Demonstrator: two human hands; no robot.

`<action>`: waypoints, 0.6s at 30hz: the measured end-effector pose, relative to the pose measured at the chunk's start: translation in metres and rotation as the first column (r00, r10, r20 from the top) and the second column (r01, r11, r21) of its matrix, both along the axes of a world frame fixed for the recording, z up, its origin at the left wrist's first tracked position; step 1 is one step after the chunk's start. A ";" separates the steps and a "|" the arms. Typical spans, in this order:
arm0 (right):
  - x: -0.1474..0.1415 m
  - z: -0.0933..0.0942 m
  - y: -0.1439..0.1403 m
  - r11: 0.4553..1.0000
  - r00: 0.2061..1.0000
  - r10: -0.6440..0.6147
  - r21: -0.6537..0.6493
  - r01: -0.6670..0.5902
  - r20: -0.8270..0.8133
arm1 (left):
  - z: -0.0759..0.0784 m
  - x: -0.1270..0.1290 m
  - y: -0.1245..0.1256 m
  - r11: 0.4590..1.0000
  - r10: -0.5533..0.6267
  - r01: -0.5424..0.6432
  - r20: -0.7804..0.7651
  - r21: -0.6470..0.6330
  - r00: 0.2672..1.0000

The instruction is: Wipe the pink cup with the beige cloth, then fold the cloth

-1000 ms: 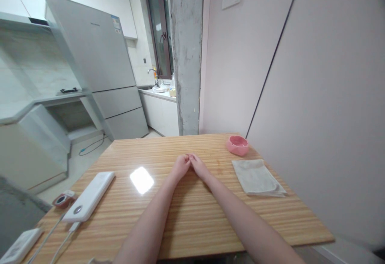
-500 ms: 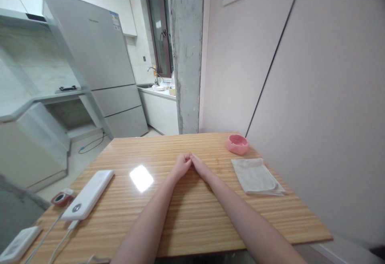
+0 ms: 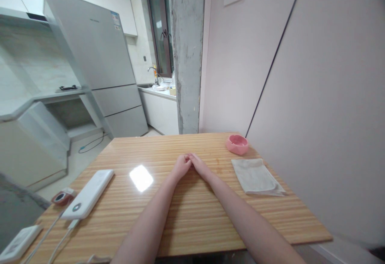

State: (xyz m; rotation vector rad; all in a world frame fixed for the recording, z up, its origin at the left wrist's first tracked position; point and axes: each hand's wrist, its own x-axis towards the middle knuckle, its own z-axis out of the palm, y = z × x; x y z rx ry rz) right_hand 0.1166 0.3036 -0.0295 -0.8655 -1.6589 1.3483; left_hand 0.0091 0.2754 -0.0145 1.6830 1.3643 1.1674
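Observation:
My left hand [image 3: 182,166] and my right hand [image 3: 198,164] meet at the middle of the wooden table [image 3: 144,224]. Their fingers are curled and touch each other at the tips. No object shows in either hand, though the inner sides of the palms are hidden. To the right of my right hand lies a folded grey cloth [image 3: 257,177]. Behind the cloth stands a pink faceted ashtray [image 3: 237,145].
On the table's left side lie a white power bank [image 3: 88,195] with a cable, a small reddish-brown device [image 3: 63,197] and a white power strip [image 3: 18,243]. Beyond the table are a tall grey fridge [image 3: 90,47], a concrete pillar edge [image 3: 189,55] and a pale wall [image 3: 234,63].

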 end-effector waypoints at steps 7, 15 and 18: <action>0.086 0.038 0.023 0.543 0.521 -0.817 0.631 0.555 0.245 | -0.001 -0.004 -0.001 0.998 0.047 -0.036 -0.218 0.052 0.975; 0.145 0.011 0.048 0.450 0.255 -0.882 0.549 0.705 0.396 | -0.004 -0.007 0.001 0.999 0.019 -0.013 -0.229 0.031 0.973; 0.145 0.011 0.051 0.472 0.340 -0.881 0.555 0.685 0.330 | -0.004 -0.006 0.001 0.999 0.034 -0.023 -0.253 0.044 0.967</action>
